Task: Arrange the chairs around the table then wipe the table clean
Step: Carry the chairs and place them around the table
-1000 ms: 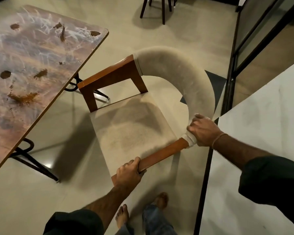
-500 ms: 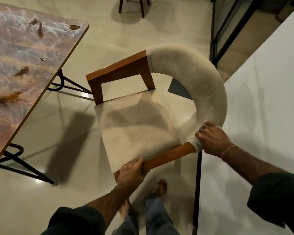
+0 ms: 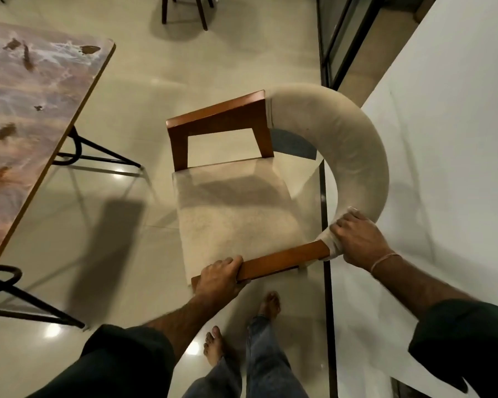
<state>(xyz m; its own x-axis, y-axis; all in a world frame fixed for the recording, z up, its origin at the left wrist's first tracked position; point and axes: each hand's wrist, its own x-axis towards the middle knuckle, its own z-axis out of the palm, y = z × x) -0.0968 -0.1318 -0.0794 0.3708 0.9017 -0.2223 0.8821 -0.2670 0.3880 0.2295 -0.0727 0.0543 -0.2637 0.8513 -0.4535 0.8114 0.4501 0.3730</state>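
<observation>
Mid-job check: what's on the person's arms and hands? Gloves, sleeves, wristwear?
No gloves: the left hand and right hand are bare. Both arms have dark sleeves, left sleeve and right sleeve, ending near the elbows. A thin pale band circles the right wrist.

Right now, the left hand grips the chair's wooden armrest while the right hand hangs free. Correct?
No. The head view shows the right hand gripping the end of the padded backrest; the left hand does grip the wooden armrest.
</observation>
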